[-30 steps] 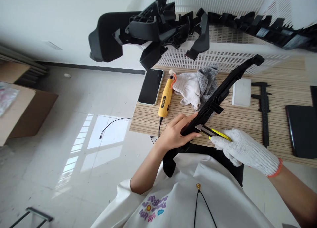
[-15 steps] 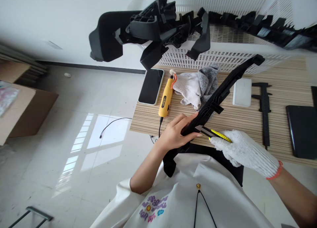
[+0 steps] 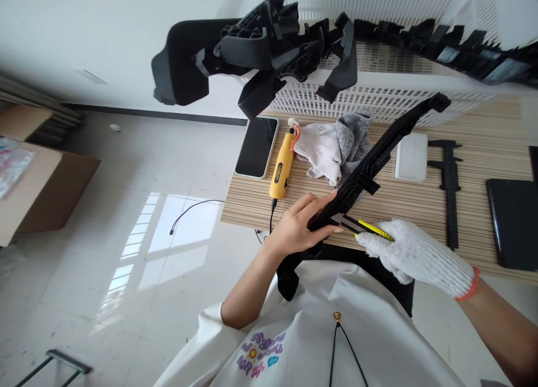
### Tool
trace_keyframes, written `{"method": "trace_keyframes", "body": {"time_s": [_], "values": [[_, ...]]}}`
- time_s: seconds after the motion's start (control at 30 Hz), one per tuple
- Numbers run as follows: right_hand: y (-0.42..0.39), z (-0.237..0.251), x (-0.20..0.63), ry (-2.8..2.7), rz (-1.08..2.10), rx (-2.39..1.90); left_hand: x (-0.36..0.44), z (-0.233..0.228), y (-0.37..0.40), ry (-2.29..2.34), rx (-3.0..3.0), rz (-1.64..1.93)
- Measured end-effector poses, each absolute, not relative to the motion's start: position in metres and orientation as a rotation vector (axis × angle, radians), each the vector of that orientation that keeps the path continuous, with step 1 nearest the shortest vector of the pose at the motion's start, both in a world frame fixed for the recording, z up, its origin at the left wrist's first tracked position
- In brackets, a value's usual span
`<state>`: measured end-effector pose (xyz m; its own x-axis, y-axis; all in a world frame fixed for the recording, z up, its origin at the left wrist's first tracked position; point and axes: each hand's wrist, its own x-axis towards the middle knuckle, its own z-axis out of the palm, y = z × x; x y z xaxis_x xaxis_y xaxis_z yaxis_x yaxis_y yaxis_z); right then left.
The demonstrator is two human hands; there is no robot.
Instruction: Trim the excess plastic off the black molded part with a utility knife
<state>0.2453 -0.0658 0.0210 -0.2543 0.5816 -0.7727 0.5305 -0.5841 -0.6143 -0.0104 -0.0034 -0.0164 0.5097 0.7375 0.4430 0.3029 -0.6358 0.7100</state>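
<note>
A long black plastic trim part (image 3: 372, 162) slants from my lap up over the table. My bare left hand (image 3: 300, 224) grips it near its lower end, thumb on one side and fingers on the other. In a white knit glove with an orange cuff, my right hand (image 3: 407, 252) holds a yellow and black utility knife (image 3: 374, 229). The knife's blade is out, and its tip touches or nearly touches the part close to my left thumb. Beyond the part lies a white and grey glove or cloth bundle (image 3: 332, 146).
A white slotted basket (image 3: 378, 93) behind holds several black plastic parts (image 3: 252, 45) that jut out leftward. On the wooden table (image 3: 474, 219) lie a phone (image 3: 256, 146), a yellow rotary tool (image 3: 281, 168), a white block (image 3: 411, 157), a black caliper (image 3: 449, 196) and a dark device (image 3: 513, 222).
</note>
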Motion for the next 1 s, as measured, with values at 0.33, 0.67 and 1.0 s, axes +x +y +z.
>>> {"method": "trace_keyframes", "body": {"time_s": [0.33, 0.67, 1.0], "values": [[-0.061, 0.035, 0.232, -1.416, 1.963, -2.018, -0.010, -0.017, -0.005, 0.857, 2.201, 1.028], [-0.069, 0.024, 0.241, -1.643, 1.842, -1.930, -0.010, -0.016, -0.004, 0.851, 2.213, 1.018], [-0.070, 0.021, 0.244, -1.516, 1.907, -1.892, -0.009, -0.016, -0.004, 0.840, 2.215, 1.027]]}}
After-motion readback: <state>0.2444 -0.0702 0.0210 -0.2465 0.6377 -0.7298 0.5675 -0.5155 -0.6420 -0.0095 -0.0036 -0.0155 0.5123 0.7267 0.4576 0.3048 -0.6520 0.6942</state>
